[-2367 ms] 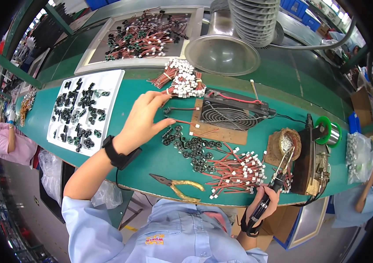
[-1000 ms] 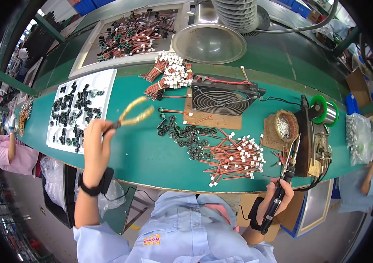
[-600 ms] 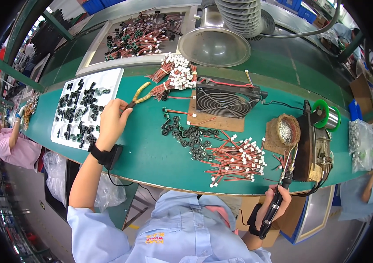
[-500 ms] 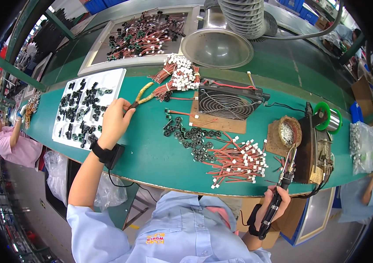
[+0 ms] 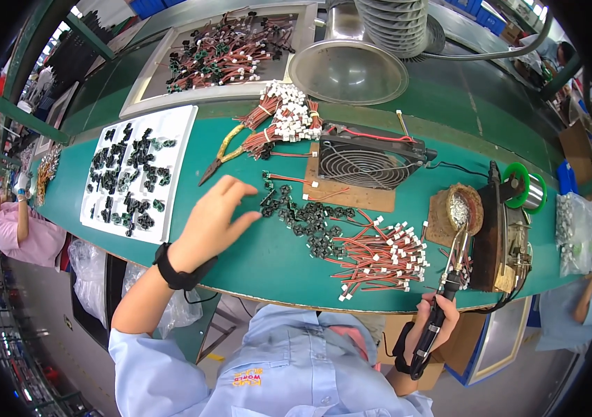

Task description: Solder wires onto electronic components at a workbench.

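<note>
While the left hand [image 5: 211, 224] hovers open over the green bench, the right hand [image 5: 439, 321] grips one soldering iron [image 5: 443, 300].

Left-hand fingers spread, holding nothing, just beside the black components [image 5: 301, 217]. The iron's long axis runs near-vertical, tip pointing away toward the brass-wool tip cleaner [image 5: 462, 208]. One pair of yellow-handled pliers [image 5: 225, 153] lies beyond the left hand, nose pointing lower-left. One cooling fan [image 5: 367, 158] sits behind.
</note>
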`<state>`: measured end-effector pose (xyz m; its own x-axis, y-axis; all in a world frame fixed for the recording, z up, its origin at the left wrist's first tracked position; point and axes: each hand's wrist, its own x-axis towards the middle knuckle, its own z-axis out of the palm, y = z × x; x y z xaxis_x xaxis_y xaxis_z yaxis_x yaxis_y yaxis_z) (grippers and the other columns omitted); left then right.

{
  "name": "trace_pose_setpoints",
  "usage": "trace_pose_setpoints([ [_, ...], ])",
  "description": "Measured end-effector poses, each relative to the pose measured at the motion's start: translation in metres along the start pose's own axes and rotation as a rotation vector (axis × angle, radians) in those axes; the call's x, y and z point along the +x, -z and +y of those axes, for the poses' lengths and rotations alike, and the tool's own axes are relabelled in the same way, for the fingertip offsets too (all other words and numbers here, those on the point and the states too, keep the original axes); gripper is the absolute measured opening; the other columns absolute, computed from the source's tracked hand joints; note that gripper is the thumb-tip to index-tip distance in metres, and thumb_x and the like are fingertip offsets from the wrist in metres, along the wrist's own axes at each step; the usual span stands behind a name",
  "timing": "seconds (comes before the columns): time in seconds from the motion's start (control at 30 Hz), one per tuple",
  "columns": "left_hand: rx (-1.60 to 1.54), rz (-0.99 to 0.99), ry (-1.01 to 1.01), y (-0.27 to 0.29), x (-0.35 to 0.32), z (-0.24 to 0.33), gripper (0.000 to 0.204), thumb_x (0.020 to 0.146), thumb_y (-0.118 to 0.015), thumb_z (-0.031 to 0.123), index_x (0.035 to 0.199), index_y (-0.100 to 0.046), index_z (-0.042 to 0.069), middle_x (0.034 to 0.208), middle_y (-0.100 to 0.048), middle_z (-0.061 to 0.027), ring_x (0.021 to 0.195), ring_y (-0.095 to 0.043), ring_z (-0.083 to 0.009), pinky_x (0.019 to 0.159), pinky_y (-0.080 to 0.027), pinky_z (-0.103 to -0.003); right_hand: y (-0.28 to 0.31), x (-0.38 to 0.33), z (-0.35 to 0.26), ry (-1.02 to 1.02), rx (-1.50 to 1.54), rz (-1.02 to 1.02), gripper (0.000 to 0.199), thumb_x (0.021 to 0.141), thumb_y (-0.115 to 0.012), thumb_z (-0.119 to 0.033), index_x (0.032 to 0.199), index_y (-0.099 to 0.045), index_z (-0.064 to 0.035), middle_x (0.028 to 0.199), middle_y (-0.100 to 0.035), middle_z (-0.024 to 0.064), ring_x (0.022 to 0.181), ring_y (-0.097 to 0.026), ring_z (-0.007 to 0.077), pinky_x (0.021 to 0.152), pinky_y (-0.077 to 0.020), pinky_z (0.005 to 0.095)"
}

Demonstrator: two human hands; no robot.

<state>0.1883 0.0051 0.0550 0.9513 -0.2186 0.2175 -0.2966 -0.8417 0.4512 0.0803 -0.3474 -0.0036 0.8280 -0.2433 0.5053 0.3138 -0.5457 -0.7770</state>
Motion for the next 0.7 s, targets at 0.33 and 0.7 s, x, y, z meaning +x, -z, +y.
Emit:
trace_pose_setpoints([
  [0.33,-0.189,-0.217,0.185,-0.006,-0.004,0.010,0.028,0.075,-0.068,0.005,0.099,-0.054,0.002,0.078,-0.054,-0.0082,0.073,-0.058,-0.0234,0.061,-0.046,-0.034,-0.025,0.008,-0.020,0.182,0.042,-0.374,0.029,0.074,-0.064,0.008,0.094,-0.051,-0.0077,0.087,-0.067,0.0123,0.064,-0.059,0.0211,0.064,-0.0489,0.0313],
  [0.7,0.283,-0.045,-0.459,-0.009,-0.072,0.054,0.035,0.071,-0.066,-0.001,0.105,-0.059,-0.001,0.091,-0.055,-0.0110,0.080,-0.055,-0.0266,0.069,-0.045,-0.036,-0.028,0.032,-0.030,0.548,-0.322,-0.565,0.038,0.058,-0.070,0.007,0.087,-0.055,-0.0107,0.085,-0.065,0.0056,0.072,-0.058,0.0253,0.061,-0.0423,0.0348],
])
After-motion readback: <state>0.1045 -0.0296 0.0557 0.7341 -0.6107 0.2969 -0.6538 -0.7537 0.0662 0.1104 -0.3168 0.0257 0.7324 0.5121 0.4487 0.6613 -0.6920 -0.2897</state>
